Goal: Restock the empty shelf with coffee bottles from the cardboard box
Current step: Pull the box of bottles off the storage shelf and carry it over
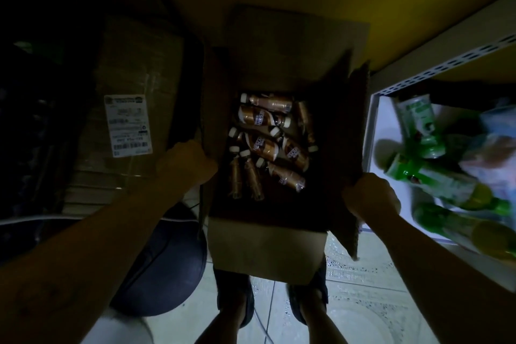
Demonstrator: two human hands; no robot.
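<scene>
Pretty dark shot, looking straight down. The open brown cardboard box (265, 248) sits in the middle, right above the person's feet in dark shoes (234, 296). Inside, a loose jumble of brown-labelled coffee bottles with white caps (265, 145) lies on its side in the far half of the box; the near half is just shadow, can't tell what's there.

The left hand (185, 160) has its fingers curled over the edge of the left flap (212, 109), which stands up. The right hand (370, 195) is clenched round the near edge of the right flap (354, 148), which also stands up and leans outward. The far flap is folded back flat, and the near one hangs down toward the feet.

Room-wise it's tight. The left flap is just beside a taped cardboard carton with a white shipping label (127, 124). The right flap almost touches the front edge of the white metal shelf unit (371, 131), whose visible level holds green bottles and cans (418, 126) lying every which way. A dark blue round cushion-looking thing (167, 265) sits by the box's near left corner. The only bare patch is the pale tiled floor (363, 288) at the near right, beside the feet.
</scene>
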